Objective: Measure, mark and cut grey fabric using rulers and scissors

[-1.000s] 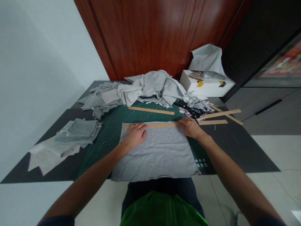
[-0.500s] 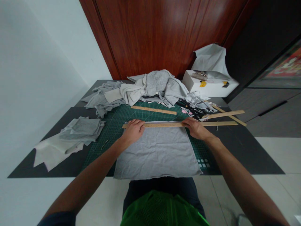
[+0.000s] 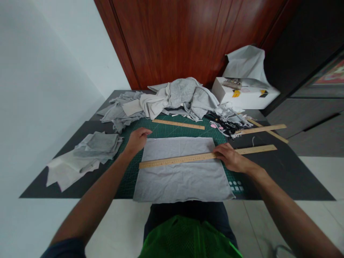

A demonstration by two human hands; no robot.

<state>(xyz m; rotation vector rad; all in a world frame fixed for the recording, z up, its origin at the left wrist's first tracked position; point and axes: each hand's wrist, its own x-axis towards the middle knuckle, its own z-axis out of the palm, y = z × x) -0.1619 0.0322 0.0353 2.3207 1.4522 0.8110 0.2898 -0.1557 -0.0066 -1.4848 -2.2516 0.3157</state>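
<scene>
A grey cloth [image 3: 182,184] lies spread on a green cutting mat [image 3: 129,175], its near edge at the table's front edge. Across the cloth, slightly slanted, runs a long wooden ruler [image 3: 174,160]. My right hand [image 3: 228,156] is closed on this ruler near the cloth's right edge. Beside the cloth's far left corner is my left hand [image 3: 138,139], off the ruler, its fingers drawn together in a pinch. Whether anything is between those fingertips is too small to tell.
A shorter wooden ruler [image 3: 178,124] lies beyond the cloth. Heaped grey fabric [image 3: 182,93] lines the back, near a white box [image 3: 247,95]. Folded grey pieces [image 3: 100,143] lie left. Black-handled tools [image 3: 223,123] and crossed wooden strips [image 3: 264,129] are at right.
The long ruler has come from the cloth's far edge toward me, now slanting with its left end nearer. My left hand has let go of it and moved left; my right hand keeps hold.
</scene>
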